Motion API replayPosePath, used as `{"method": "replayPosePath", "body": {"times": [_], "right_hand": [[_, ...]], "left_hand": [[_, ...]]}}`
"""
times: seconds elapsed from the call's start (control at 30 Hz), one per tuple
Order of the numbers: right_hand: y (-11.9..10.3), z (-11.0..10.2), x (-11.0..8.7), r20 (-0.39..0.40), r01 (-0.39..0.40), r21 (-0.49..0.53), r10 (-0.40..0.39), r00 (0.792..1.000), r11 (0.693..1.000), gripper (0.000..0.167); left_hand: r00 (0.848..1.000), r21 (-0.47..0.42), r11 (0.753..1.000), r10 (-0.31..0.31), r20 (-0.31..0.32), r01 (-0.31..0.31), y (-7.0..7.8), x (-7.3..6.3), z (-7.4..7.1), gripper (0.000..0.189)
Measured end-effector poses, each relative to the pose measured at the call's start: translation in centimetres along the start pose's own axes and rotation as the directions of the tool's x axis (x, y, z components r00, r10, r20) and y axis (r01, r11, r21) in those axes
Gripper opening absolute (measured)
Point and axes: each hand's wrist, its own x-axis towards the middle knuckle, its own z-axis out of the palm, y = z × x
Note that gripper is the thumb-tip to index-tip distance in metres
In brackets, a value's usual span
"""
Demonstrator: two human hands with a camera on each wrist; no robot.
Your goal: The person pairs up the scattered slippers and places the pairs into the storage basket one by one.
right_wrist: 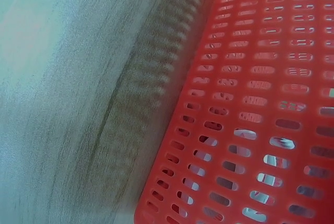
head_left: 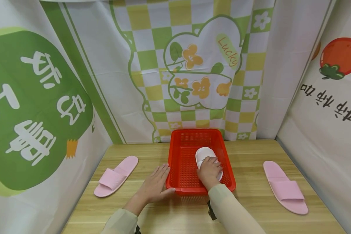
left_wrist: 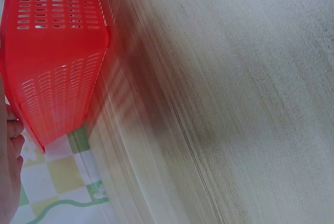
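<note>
one white rounded slipper [head_left: 204, 152] in red rectangular plastic basket [head_left: 188, 165]; right hand [head_left: 210, 170] grips it, left hand [head_left: 155, 186] straight-fingered against rim. likely placing step; next probably calls for release.

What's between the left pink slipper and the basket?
Your left hand, against the left rim of the basket; then bare table up to the slipper. The head view shows it.
</note>
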Motion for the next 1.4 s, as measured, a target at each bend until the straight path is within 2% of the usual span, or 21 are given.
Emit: {"method": "replayPosePath", "body": {"times": [0.43,0.97,1.2,1.4], "right_hand": [[0.0,0.0,0.1,0.008,-0.005,0.026,0.005,1.0,1.0,0.082],[0.0,-0.3,0.1,0.004,0.008,0.023,-0.008,1.0,1.0,0.082],[-0.2,-1.6,0.1,-0.09,0.076,0.011,-0.075,0.993,0.997,0.083],[-0.3,-3.4,0.3,-0.089,0.114,0.008,-0.113,0.99,0.993,0.084]], "left_hand": [[0.998,-0.003,0.999,-0.039,0.058,0.039,0.2,0.1,-0.2,0.089],[0.998,-0.005,0.999,-0.035,0.055,0.036,0.1,0.0,-0.2,0.088],[0.999,-0.006,1.0,-0.026,0.043,0.026,0.1,0.0,-0.2,0.088],[0.999,-0.011,1.0,-0.017,0.029,0.018,0.1,0.0,-0.3,0.088]]}}
